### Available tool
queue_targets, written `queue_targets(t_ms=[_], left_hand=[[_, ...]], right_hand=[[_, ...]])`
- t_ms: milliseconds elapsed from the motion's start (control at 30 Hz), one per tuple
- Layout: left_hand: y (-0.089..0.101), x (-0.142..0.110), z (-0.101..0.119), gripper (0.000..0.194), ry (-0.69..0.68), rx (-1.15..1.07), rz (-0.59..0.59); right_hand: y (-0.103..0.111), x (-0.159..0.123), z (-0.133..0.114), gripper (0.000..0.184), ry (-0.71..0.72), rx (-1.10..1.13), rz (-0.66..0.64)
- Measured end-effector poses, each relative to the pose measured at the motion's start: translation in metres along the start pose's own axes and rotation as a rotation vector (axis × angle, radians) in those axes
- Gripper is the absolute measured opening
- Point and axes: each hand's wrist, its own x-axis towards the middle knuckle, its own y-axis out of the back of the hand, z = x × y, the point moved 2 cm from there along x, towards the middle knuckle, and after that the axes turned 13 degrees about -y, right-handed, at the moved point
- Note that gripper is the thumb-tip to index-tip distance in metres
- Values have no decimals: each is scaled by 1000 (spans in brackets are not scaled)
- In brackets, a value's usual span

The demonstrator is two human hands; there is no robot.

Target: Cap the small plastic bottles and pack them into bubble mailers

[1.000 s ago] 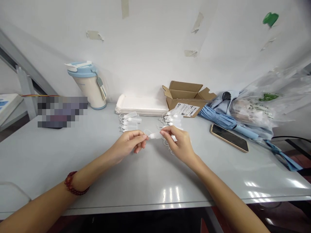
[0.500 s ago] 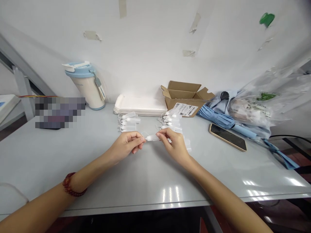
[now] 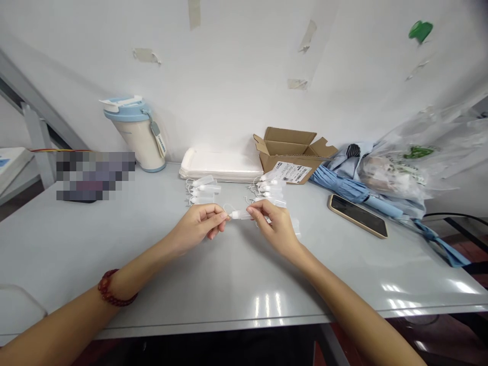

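Note:
Both my hands meet over the middle of the grey table (image 3: 229,284). My right hand (image 3: 275,227) pinches a small translucent plastic bottle (image 3: 239,215) by its body. At the bottle's tip, my left hand (image 3: 199,226) pinches its cap end with thumb and forefinger; a thin loop shows there. A row of similar small bottles (image 3: 202,190) lies just beyond my left hand. A second cluster of small bottles (image 3: 271,190) lies beyond my right hand, in front of the cardboard box (image 3: 292,154).
A stack of white trays (image 3: 221,165) sits against the wall. A blue-lidded cream jug (image 3: 138,133) stands at the back left. At the right lie a phone (image 3: 357,215), a folded blue umbrella (image 3: 351,189) and a clear plastic bag (image 3: 415,157).
My hands have stayed almost in place, still pinching the same small bottle; they shifted slightly with the view.

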Motion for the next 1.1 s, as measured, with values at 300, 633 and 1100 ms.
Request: queue_targets(t_ms=[300, 633, 1100], left_hand=[[1, 2, 2, 28, 18, -14, 88], [-1, 1, 0, 22, 29, 33, 32], [13, 3, 10, 25, 11, 156, 85]], right_hand=[[6, 4, 2, 21, -19, 10, 37], [2, 2, 2, 21, -7, 5, 7], [-2, -2, -3, 17, 18, -32, -139]])
